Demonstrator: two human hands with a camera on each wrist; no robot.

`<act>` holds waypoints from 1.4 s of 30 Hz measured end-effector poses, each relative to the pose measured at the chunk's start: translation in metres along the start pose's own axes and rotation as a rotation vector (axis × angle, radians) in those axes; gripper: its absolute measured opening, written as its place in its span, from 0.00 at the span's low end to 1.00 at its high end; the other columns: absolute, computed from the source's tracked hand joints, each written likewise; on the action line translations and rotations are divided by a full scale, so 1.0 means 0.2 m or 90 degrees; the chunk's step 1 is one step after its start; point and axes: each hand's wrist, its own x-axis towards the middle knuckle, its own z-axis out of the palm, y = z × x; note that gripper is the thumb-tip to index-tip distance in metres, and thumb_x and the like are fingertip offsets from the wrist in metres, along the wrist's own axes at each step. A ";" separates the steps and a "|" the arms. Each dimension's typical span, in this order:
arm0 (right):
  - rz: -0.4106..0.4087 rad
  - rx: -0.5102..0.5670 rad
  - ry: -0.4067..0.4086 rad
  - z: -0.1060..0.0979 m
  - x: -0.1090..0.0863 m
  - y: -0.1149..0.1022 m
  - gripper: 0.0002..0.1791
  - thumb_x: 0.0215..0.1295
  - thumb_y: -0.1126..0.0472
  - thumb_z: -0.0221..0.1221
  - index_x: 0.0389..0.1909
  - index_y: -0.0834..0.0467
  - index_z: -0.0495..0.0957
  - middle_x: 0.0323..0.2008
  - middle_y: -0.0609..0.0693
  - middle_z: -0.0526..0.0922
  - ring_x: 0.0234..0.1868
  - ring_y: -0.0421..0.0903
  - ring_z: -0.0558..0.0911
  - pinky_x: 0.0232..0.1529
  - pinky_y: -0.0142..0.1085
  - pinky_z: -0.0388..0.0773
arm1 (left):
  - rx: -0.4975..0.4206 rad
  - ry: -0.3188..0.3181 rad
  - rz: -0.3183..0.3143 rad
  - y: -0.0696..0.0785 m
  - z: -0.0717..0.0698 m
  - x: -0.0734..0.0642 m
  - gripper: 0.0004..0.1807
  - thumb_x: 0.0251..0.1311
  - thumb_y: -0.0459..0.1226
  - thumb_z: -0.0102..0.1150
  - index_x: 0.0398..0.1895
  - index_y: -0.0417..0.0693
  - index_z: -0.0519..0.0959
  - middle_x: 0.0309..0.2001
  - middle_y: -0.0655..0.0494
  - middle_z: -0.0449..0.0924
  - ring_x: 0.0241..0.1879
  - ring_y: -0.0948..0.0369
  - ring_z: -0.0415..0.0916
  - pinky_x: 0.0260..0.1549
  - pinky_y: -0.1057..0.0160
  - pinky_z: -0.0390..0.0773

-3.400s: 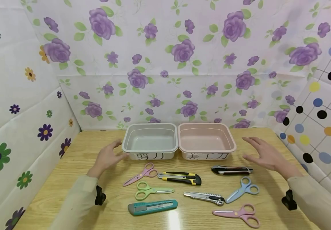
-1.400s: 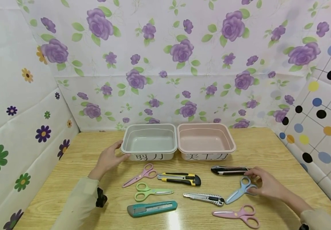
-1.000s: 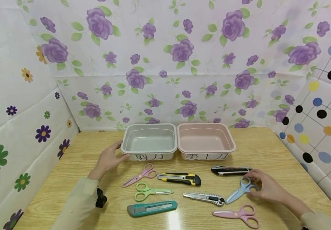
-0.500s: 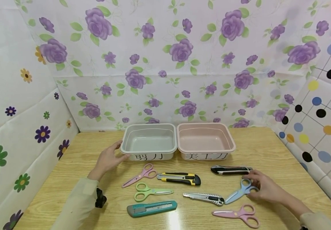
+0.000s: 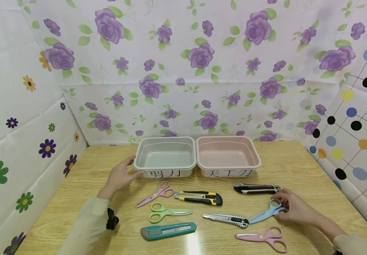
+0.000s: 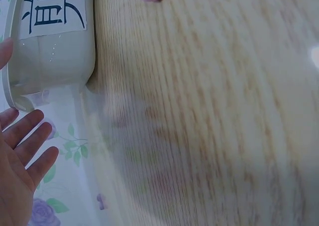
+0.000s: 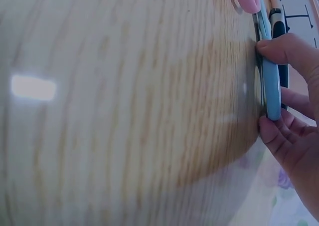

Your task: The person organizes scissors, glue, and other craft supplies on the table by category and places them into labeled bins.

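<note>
My left hand (image 5: 119,177) lies at the left front corner of the grey bin (image 5: 165,169), thumb toward the labelled front and fingers along the side. In the left wrist view its fingers (image 6: 31,138) are spread and fairly straight near the rim. At the right, my right hand (image 5: 293,209) pinches the handle loops of the light blue scissors (image 5: 264,215), low over the table. The right wrist view shows the thumb (image 7: 279,49) on one side of the blue handle (image 7: 271,89) and fingertips at its end. A black utility knife (image 5: 256,188) lies just behind that hand.
A pink bin (image 5: 229,168) adjoins the grey one. Between bins and front edge lie pink scissors (image 5: 156,194), green scissors (image 5: 167,212), a yellow-black knife (image 5: 199,198), a teal knife (image 5: 168,231), a silver knife (image 5: 226,219) and more pink scissors (image 5: 264,237). Patterned cloth walls surround the table.
My right hand has come down from beside the pink bin to the blue scissors and taken hold of their handles; the scissors have turned slightly. My left hand has barely moved.
</note>
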 end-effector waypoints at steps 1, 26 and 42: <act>-0.004 -0.005 0.005 0.00 0.00 0.00 0.27 0.35 0.60 0.72 0.41 0.63 0.76 0.34 0.50 0.68 0.28 0.33 0.66 0.24 0.27 0.65 | 0.000 0.001 0.001 0.00 0.00 0.00 0.43 0.50 0.56 0.60 0.64 0.40 0.61 0.55 0.40 0.71 0.55 0.41 0.67 0.49 0.39 0.66; -0.043 -0.046 0.073 -0.10 0.12 -0.11 0.23 0.35 0.62 0.72 0.37 0.59 0.77 0.29 0.46 0.68 0.23 0.32 0.67 0.20 0.27 0.66 | -0.003 0.007 0.011 0.01 -0.02 -0.01 0.41 0.51 0.53 0.60 0.64 0.40 0.61 0.54 0.40 0.72 0.54 0.41 0.68 0.49 0.39 0.66; -0.124 -0.053 0.084 -0.18 0.31 -0.25 0.23 0.36 0.63 0.71 0.38 0.59 0.77 0.29 0.45 0.69 0.23 0.33 0.67 0.20 0.27 0.67 | 0.007 0.003 0.009 0.00 0.00 0.00 0.41 0.51 0.54 0.60 0.64 0.41 0.61 0.55 0.40 0.72 0.54 0.41 0.68 0.48 0.40 0.67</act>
